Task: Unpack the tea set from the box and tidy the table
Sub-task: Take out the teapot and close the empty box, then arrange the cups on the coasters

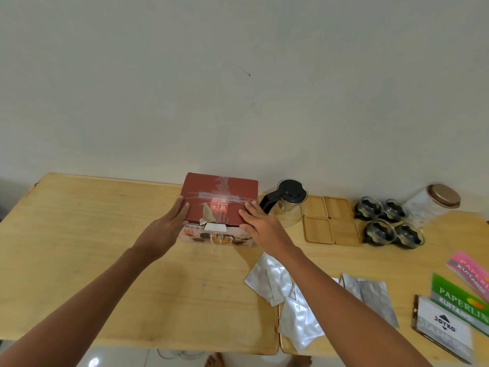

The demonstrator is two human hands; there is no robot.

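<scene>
From the head camera, a dark red box (219, 201) sat toward the back of the wooden table (92, 247), its lid flaps down and strips of clear tape across the top, so nothing inside could be seen. The left hand (169, 226) lay flat against the box's left side with fingers straight, and the right hand (260, 221) rested on its right top edge, fingers spread; both were open and pressing the box between them rather than closed around anything. Just right of the box stood a glass teapot (288, 205) with a black lid and handle; it looked empty. Beside it lay four wooden coasters (330, 221), then four glass cups (389, 221) with dark inserts inside, and a glass jar (434, 202) with a brown lid. Silver foil pouches (299, 300) lay nearer the front edge.
</scene>
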